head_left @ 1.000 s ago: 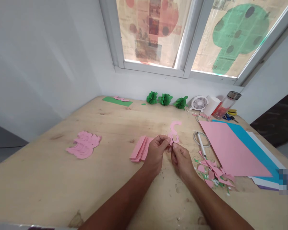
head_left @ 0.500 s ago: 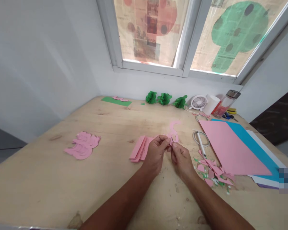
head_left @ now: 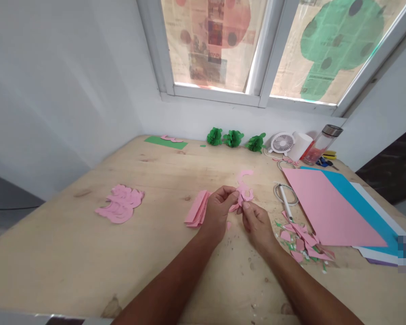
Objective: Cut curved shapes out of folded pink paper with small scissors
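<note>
Head view: left fingers (head_left: 233,197) pinch pink cutout (head_left: 242,186); right fingers (head_left: 248,208) grip obscured dark item (head_left: 242,199).

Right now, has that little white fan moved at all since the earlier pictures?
No, not noticeably: the white fan stands in the same spot, below and to the right of the window's middle post.

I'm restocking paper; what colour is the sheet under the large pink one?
Blue sheet, best in the head view.

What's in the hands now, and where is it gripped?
The left hand pinches the pink paper cutout by its near end; the right hand's hold is unclear.
</note>
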`<state>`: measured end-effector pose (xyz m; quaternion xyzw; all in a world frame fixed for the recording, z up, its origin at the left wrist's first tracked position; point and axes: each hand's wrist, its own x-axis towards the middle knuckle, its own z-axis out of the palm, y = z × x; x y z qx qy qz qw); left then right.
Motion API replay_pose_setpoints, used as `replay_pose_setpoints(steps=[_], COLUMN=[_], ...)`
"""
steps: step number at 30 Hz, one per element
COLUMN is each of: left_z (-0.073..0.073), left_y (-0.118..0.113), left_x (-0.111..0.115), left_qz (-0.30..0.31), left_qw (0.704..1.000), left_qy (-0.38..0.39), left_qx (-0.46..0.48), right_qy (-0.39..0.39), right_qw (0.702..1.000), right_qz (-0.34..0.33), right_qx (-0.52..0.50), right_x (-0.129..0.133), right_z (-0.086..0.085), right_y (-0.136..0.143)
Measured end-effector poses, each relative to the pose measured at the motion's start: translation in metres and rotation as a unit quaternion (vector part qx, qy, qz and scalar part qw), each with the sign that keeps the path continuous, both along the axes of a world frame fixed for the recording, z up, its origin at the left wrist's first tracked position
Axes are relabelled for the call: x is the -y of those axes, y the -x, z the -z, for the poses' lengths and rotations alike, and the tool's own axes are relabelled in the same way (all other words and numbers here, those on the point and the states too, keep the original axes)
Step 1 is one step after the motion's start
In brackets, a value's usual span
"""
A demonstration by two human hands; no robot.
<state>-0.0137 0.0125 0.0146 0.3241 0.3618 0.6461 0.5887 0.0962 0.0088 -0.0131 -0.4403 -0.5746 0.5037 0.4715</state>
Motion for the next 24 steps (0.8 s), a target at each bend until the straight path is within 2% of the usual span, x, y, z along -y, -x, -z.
replay_pose_setpoints(steps=[10, 19, 24], left_z=[-0.0021, -0.0001, 0.0016], left_y=[0.0007, 0.0039, 0.0040], left_x=[0.0010, 0.0012, 0.0009], left_qz=[0.059, 0.082, 0.094], left_qw=[0.993, 0.988, 0.986], left_qy=[0.019, 0.049, 0.043], left_qx=[0.097, 0.120, 0.127], right_qy=[-0.025, -0.050, -0.055], right_qw=[0.999, 0.996, 0.997], right_qz=[0.004, 0.004, 0.003], right_qx=[0.036, 0.070, 0.056], right_x=[-0.0003, 0.0000, -0.0006], right_z=[-0.0023, -0.0051, -0.0043], right_y=[-0.0019, -0.0026, -0.0028])
